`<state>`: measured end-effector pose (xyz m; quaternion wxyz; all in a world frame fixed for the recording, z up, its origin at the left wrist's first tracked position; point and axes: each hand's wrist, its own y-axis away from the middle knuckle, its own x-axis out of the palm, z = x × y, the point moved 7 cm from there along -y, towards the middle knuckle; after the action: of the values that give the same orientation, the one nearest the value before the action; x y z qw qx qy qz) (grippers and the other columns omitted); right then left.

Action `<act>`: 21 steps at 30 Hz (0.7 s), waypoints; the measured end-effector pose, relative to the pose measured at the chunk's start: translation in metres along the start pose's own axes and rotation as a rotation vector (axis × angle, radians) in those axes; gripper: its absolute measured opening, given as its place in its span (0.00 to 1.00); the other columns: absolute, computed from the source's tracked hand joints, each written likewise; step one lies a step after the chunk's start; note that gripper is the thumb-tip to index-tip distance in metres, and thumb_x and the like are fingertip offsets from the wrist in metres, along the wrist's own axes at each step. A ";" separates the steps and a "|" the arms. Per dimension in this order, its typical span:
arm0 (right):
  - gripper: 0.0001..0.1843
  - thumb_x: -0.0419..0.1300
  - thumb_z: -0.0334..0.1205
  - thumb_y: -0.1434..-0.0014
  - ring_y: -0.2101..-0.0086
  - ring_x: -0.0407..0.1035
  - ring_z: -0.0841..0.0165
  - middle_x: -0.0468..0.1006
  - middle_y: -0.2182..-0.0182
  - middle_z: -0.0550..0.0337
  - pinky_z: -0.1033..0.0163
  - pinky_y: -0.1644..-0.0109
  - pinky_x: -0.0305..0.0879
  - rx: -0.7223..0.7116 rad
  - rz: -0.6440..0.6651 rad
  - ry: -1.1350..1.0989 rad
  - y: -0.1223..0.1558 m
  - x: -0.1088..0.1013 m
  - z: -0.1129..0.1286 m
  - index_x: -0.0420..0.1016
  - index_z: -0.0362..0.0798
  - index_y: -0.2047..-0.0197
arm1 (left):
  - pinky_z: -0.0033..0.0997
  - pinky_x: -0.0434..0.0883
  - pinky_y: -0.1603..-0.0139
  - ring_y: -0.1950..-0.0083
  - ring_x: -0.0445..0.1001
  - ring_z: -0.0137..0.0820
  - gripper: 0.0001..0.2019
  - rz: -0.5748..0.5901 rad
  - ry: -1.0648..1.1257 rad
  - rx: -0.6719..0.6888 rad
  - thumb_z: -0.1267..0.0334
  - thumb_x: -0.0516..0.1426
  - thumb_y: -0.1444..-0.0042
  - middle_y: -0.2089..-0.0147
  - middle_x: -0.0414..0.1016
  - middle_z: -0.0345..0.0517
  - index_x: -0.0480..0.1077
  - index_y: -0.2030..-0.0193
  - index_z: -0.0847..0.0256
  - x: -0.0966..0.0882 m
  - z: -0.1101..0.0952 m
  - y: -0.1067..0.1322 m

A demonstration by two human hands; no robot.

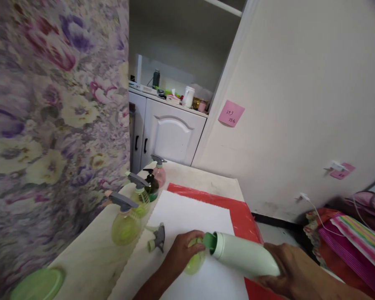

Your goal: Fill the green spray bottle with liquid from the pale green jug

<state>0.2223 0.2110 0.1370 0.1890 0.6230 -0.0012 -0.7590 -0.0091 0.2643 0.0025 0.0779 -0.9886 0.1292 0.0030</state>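
Note:
My left hand (pixel 184 252) is closed around the neck of a small clear yellow-green spray bottle (pixel 194 264), which stands on white paper without its spray head. My right hand (pixel 284 266) grips the lower end of a pale green flask-shaped bottle (pixel 245 254), tilted nearly level, its open mouth facing left. A darker green piece (pixel 209 241) shows at that mouth, close to the spray bottle's top; I cannot tell what it is. A grey spray head (pixel 158 239) lies on the paper, left of my left hand.
Along the table's left side stand a yellow spray bottle (pixel 126 228), a green spray bottle (pixel 140 202), a dark pump bottle (pixel 152 185) and a pink spray bottle (pixel 159 174). A green lid-like disc (pixel 39 285) sits front left. Red sheeting (pixel 240 212) lies under the paper (pixel 193 208).

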 end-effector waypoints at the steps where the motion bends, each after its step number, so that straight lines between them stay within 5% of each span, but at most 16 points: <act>1: 0.12 0.62 0.50 0.49 0.73 0.72 0.67 0.81 0.72 0.64 0.64 0.72 0.56 0.004 -0.003 0.003 0.000 -0.001 0.000 0.75 0.54 0.64 | 0.32 0.68 0.50 0.54 0.76 0.39 0.11 -0.002 -0.002 -0.002 0.66 0.60 0.51 0.59 0.82 0.44 0.78 0.60 0.59 0.000 0.000 0.000; 21: 0.11 0.62 0.49 0.49 0.72 0.74 0.66 0.82 0.72 0.63 0.65 0.71 0.58 -0.001 -0.018 0.030 0.000 -0.002 0.000 0.75 0.54 0.64 | 0.33 0.68 0.50 0.54 0.76 0.40 0.11 0.007 -0.010 0.001 0.66 0.60 0.50 0.58 0.82 0.44 0.78 0.59 0.59 0.001 0.001 -0.001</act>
<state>0.2222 0.2113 0.1385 0.1827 0.6342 0.0075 -0.7512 -0.0079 0.2654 0.0017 0.0790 -0.9880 0.1325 0.0081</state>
